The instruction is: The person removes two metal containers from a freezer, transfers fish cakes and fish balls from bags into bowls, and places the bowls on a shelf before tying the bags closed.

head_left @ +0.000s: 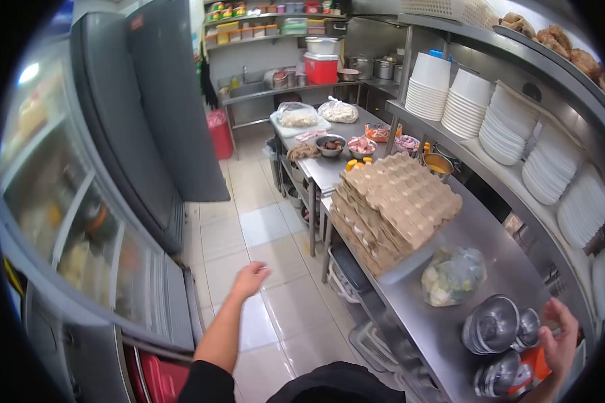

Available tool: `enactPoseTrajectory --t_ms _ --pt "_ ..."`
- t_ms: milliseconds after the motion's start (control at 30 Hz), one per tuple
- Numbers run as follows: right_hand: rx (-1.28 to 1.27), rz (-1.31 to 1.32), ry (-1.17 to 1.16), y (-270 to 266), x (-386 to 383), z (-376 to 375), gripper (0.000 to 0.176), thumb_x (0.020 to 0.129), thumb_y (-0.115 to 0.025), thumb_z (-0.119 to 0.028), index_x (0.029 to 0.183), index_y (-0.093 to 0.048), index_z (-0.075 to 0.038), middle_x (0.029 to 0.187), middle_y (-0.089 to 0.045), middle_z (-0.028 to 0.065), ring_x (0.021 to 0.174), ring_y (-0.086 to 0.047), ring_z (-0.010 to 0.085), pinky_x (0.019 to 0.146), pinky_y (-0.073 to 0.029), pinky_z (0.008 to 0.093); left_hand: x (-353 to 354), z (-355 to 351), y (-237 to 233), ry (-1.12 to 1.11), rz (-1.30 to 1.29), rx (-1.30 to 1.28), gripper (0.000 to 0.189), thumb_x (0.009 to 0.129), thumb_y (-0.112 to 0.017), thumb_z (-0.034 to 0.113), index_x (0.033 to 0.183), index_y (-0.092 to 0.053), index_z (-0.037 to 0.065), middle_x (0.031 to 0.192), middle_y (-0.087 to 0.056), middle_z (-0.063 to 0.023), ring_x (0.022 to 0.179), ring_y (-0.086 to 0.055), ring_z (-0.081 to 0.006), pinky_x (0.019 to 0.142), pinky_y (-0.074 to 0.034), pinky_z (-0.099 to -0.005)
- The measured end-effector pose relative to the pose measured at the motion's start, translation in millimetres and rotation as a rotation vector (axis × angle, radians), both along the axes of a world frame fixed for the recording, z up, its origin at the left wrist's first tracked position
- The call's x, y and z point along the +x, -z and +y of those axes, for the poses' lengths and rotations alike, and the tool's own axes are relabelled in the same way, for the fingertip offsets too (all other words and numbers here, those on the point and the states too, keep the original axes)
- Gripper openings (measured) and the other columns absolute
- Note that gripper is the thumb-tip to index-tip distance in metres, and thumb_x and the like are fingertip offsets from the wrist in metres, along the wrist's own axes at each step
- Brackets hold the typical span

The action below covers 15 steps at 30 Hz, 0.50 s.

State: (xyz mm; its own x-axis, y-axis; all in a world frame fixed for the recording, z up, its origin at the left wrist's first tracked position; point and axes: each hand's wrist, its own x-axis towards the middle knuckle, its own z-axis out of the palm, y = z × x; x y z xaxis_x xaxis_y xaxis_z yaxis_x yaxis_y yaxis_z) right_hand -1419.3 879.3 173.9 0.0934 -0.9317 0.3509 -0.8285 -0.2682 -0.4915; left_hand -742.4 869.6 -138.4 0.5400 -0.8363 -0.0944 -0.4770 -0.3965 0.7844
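My left hand [251, 279] hangs over the tiled floor, away from the counter. Its fingers look loose, with nothing visible in them. At the lower right, my right hand [559, 336] is open, thumb and fingers apart, beside stacked metal bowls [492, 324] on the steel counter. Another group of metal bowls [497, 376] sits nearer to me, with something orange [535, 363] partly behind my right hand. Farther along the counter lies a clear plastic bag [453, 277] with pale and green contents. Beyond it stands a tall stack of egg trays [396, 208].
White foam containers [427, 87] fill the shelf on the right. Bowls of food [331, 145] and bagged food [338, 110] stand on the far counter. On the left are a glass-door fridge [81, 201] and a tall grey door [175, 101]. A tiled aisle [269, 248] runs between.
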Motion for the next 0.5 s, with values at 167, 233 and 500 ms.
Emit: enactPoseTrajectory --t_ms 167,233,500 --pt "-0.208 0.125 -0.028 -23.3 92.7 -62.5 0.06 0.083 -0.074 -0.034 0.13 -0.056 0.0 0.114 -0.062 0.0144 0.101 -0.061 0.0244 0.093 -0.045 0.0379 18.0 -123.9 -36.3 0.41 -0.111 0.104 0.049 0.091 -0.063 0.039 0.127 -0.061 0.006 0.117 -0.068 -0.017 0.108 -0.065 -0.0317 0.093 -0.051 -0.0388" --pt "-0.326 0.208 -0.105 -36.2 132.2 -108.7 0.058 0.084 -0.073 -0.033 0.129 -0.056 -0.002 0.108 -0.064 0.014 0.097 -0.062 0.0256 0.09 -0.046 0.0388 71.5 -144.4 17.6 0.445 -0.176 0.164 0.052 0.091 -0.061 0.044 0.127 -0.062 0.006 0.119 -0.067 -0.0173 0.11 -0.064 -0.0332 0.094 -0.05 -0.0402" --pt "-0.434 0.464 -0.49 -133.5 426.9 -347.3 0.05 0.08 -0.076 -0.03 0.119 -0.062 -0.001 0.102 -0.067 0.0132 0.093 -0.063 0.0253 0.085 -0.048 0.037 322.7 62.4 160.1 0.317 -0.157 0.952 0.036 0.09 -0.055 0.03 0.118 -0.065 0.01 0.116 -0.067 -0.0171 0.11 -0.062 -0.0366 0.095 -0.048 -0.0493"
